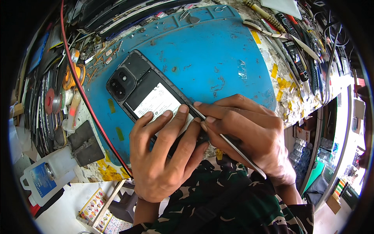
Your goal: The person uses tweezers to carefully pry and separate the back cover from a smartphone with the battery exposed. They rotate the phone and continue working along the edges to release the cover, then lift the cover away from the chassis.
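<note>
A smartphone (141, 93) with its back cover off lies slantwise on the blue work mat (202, 58), its camera block at the far left end. Its battery carries a white label (156, 104). Spread across the phone's near end, my left hand (165, 156) presses down with its fingertips on the label and edge. My right hand (253, 134) pinches a slim metal pry tool (242, 154) with a flat end. The tool's front end meets the phone's right long edge, beside my left fingers; its very tip is hidden.
A red and black cable (80, 87) arcs along the left side. Small screws and parts lie at the mat's far edge. Wire spools (53, 100) and a white bottle (48, 177) stand left. A toothbrush (280, 35) and several hand tools lie right.
</note>
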The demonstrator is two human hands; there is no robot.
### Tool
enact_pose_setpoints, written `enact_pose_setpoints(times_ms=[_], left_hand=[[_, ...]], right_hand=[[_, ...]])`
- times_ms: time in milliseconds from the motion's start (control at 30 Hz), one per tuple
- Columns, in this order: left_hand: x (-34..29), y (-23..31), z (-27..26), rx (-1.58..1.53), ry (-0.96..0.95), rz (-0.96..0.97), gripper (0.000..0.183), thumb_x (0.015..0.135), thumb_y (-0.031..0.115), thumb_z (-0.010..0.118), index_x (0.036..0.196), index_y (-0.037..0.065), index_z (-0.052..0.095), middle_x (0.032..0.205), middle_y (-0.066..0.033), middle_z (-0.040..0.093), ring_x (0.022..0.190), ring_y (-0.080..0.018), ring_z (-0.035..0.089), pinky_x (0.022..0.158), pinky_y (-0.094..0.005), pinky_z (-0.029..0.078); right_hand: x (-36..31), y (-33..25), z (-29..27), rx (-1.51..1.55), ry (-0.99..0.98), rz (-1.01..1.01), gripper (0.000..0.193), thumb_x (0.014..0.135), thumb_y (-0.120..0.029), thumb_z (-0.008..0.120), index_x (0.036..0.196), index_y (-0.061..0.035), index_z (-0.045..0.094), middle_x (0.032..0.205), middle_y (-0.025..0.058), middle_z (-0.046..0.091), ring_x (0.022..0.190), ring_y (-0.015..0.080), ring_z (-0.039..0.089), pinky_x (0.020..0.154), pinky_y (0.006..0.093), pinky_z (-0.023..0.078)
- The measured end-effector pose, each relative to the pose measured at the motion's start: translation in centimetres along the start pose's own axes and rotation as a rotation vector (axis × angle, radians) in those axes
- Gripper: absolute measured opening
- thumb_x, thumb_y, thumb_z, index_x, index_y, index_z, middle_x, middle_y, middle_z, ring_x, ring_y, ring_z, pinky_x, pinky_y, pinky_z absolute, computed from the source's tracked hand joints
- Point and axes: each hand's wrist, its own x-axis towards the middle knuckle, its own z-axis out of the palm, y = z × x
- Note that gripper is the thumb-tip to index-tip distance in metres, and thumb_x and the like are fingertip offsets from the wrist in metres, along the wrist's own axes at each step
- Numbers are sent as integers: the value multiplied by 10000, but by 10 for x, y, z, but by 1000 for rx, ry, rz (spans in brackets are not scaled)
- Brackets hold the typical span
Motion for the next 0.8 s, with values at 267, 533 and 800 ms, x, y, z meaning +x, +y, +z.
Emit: enact_pose_setpoints(times_ms=[267, 533, 800], left_hand=[[-2, 0, -2, -30, -15, -8, 336, 819, 255, 814, 1118, 111, 764, 1305, -67, 664, 1146, -262, 608, 1034, -476, 472], [-4, -4, -2, -50, -8, 23, 351, 847, 269, 795, 1154, 102, 765, 1303, -73, 675, 1187, -263, 601, 1020, -474, 491], [-6, -5, -4, -57, -27, 30, 365, 876, 261, 774, 1195, 86, 745, 1311, -103, 683, 1233, -279, 597, 1036, -480, 487]], right_hand=[[3, 1, -1, -12, -16, 1, 149, 793, 67, 778, 856, 12, 655, 1043, 161, 768, 894, 289, 746, 746, 366, 619], [4, -1, 1, -27, -2, 16, 179, 769, 68, 795, 833, 6, 639, 1038, 166, 769, 901, 287, 746, 742, 360, 615], [4, -1, 4, -9, 9, 33, 154, 782, 75, 786, 816, 8, 651, 1018, 179, 767, 880, 279, 749, 700, 349, 603]])
